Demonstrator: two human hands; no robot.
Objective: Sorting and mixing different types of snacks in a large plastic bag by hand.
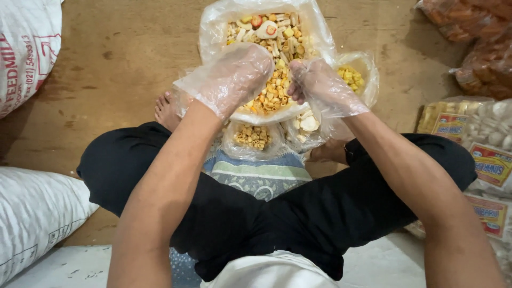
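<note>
My left hand and my right hand both wear loose clear plastic gloves. They hover over a big clear bag of mixed dry crackers in yellow, white and orange. The left hand is cupped, fingers down into the crackers; what it holds is hidden. The right hand's fingers are curled at the bag's near right side, apparently pinching its plastic. Small clear bags lie just below: one with yellow rings, one with white pieces, one with yellow bits.
I sit cross-legged in black trousers on a brown floor, a bare foot beside the bags. White sacks lie at the left. Packed snack bags and orange crackers are stacked at the right.
</note>
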